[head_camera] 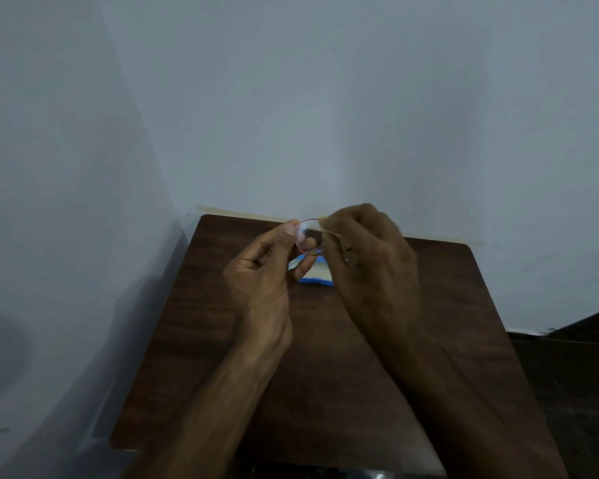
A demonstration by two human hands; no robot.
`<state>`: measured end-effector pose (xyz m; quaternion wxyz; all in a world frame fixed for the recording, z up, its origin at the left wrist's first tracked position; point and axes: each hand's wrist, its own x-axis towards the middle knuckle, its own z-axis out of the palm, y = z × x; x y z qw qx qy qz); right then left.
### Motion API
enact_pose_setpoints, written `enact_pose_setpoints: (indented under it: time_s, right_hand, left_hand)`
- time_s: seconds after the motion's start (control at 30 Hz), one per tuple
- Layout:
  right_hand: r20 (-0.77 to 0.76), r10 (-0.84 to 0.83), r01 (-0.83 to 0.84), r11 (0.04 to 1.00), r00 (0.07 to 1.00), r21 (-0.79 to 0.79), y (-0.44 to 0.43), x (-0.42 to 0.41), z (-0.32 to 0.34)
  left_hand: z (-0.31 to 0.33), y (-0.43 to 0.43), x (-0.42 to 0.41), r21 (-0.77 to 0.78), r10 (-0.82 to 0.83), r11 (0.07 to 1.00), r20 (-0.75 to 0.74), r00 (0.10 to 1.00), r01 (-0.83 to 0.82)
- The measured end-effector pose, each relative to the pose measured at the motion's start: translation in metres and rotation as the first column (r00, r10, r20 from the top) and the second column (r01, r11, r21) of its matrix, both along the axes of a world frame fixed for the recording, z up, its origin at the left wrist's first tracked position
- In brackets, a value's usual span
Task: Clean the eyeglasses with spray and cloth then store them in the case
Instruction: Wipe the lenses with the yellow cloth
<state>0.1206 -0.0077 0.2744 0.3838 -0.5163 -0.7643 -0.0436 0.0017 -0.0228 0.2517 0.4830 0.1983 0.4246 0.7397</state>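
Count: 2 bare hands, i.e. 1 left hand [261, 274] and 1 right hand [370, 257], plus 2 forearms in view. 1 pair of eyeglasses [307, 236], with only 1 round lens showing and the rest hidden behind the fingers; 1 pale cloth [330, 229]; 1 blue case [317, 280], partly covered. 1 dark wooden counter [194, 323], 2 wall faces [360, 98] meeting in 1 corner.
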Motion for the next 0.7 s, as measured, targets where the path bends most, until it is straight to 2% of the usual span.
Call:
enact_pose_setpoints:
  time_s: [0.17,0.3,0.5,0.6,0.7]
  right_hand:
    - [-0.059,-0.048,0.049,0.999,0.997,0.013,0.007,0.008,0.0]
    - [-0.008,0.007,-0.007,1.0,1.0,0.007,0.0,0.005,-0.003]
    - [-0.058,-0.031,0.033,0.998,0.998,0.044,0.0,0.013,-0.004]
    - [-0.16,-0.069,0.088,0.99,0.985,0.114,0.006,0.026,0.0]
    - [-0.14,-0.13,0.143,0.986,0.982,0.086,0.018,0.028,0.001]
  left_hand:
    - [-0.001,0.002,0.001,-0.012,0.012,1.0,-0.008,1.0,-0.013]
    - [0.003,0.003,0.0,-0.011,-0.003,1.0,0.053,0.999,0.003]
    - [0.005,0.003,0.0,0.007,0.012,1.0,0.005,1.0,-0.012]
    - [0.005,0.003,-0.001,0.009,0.006,1.0,0.001,1.0,-0.006]
    - [0.007,0.002,0.002,0.01,-0.012,1.0,-0.019,1.0,0.012]
